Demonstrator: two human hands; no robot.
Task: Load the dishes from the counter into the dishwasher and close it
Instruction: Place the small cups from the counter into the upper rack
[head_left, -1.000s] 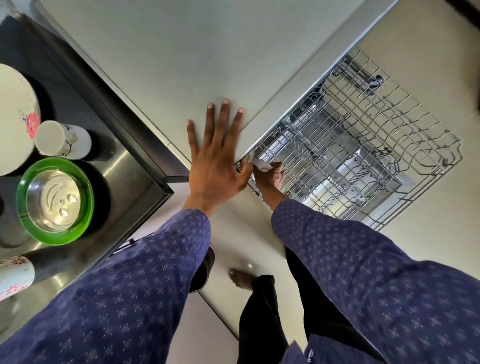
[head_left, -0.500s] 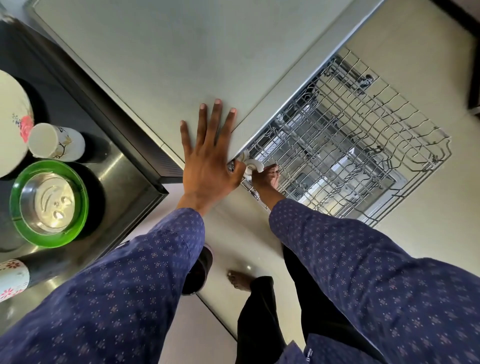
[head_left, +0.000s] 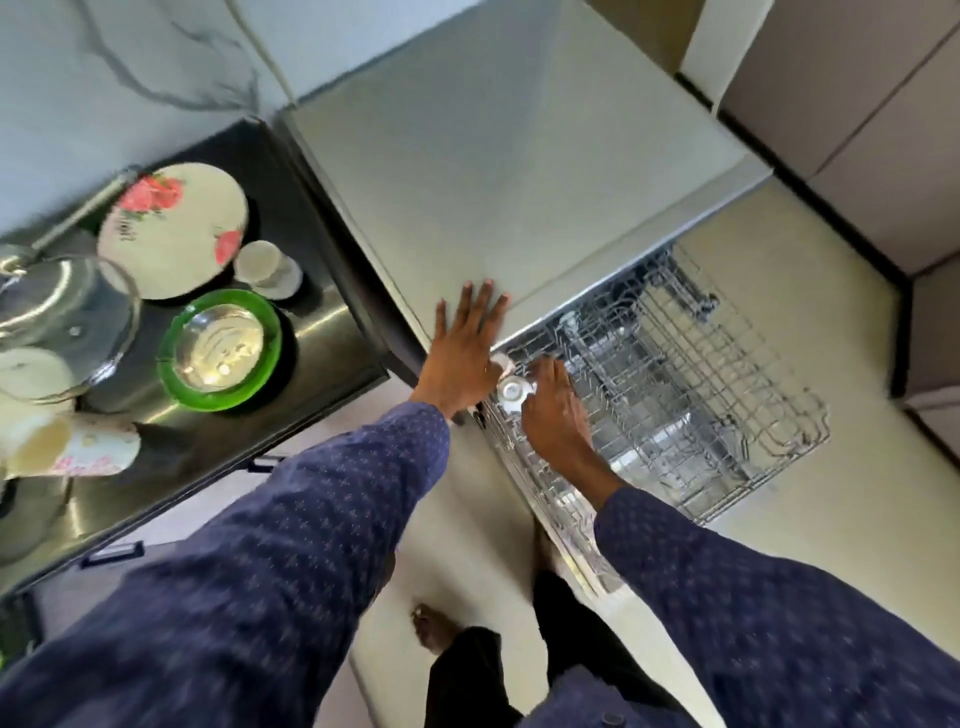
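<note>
The dishwasher's wire rack (head_left: 691, 395) is pulled out over the floor. My right hand (head_left: 558, 410) holds a small white cup (head_left: 511, 391) upside down at the rack's near left corner. My left hand (head_left: 462, 348) lies flat with straight fingers on the grey dishwasher top (head_left: 509, 156). On the dark counter (head_left: 322, 291) to the left stand a flowered plate (head_left: 174, 228), a white cup (head_left: 267, 270), a green bowl (head_left: 221, 351) with a steel bowl inside it, and a flowered mug (head_left: 78, 447) lying on its side.
A glass pot lid (head_left: 67, 306) and other white dishes (head_left: 31, 374) sit at the counter's left end. Beige cabinets (head_left: 857, 130) stand at the right. My bare foot (head_left: 436, 623) is on the pale floor below the rack.
The view has swung left and back, showing more counter. My right hand has come up over the rack's corner with the white cup, its base now facing up. My left hand stays flat.
</note>
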